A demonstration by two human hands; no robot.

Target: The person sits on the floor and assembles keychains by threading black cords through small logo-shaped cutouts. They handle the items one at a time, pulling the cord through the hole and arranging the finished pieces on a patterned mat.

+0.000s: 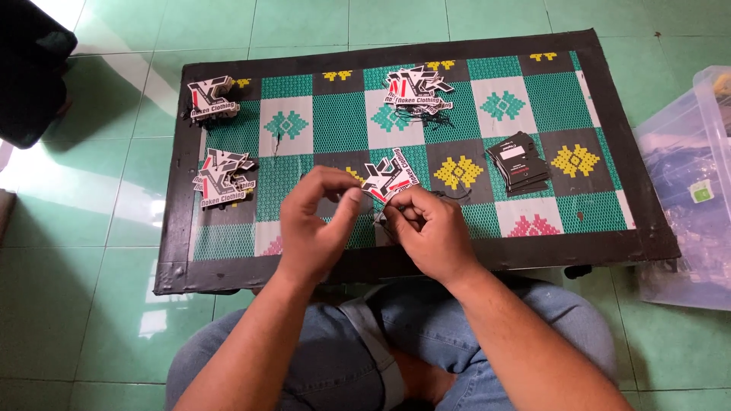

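Seated at a low worktop (228, 266), a person's left hand (316, 221) and right hand (430, 228) pinch a die-cut tag (388, 179) tilted up-right above both, right fingers also closed on its black string (388, 224).

patterned low table (601, 213), black card stack (519, 163), clear plastic bin (689, 190), green tiled floor (91, 304)
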